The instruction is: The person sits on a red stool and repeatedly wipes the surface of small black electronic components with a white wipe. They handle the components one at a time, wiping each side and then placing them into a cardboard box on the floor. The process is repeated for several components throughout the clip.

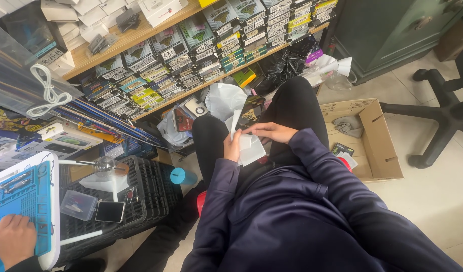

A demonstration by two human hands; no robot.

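Packaging sits half undone at frame centre: our left hand (232,147) pinches the white sleeve (250,146), our right hand (272,132) closes its fingers on the sleeve's upper edge below the dark flat box (250,112), and nothing is out yet, we judge. At right, the open cardboard box (380,146) holds a grey cloth and small packets. Lower left, another person's hand (12,239) rests on a blue mat (20,201).

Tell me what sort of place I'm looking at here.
Likely a small phone-accessory or repair shop's stock corner. Wooden shelves hold rows of small labelled boxes, a blue repair mat lies at left beside a phone, and a carton sits on the tiled floor.
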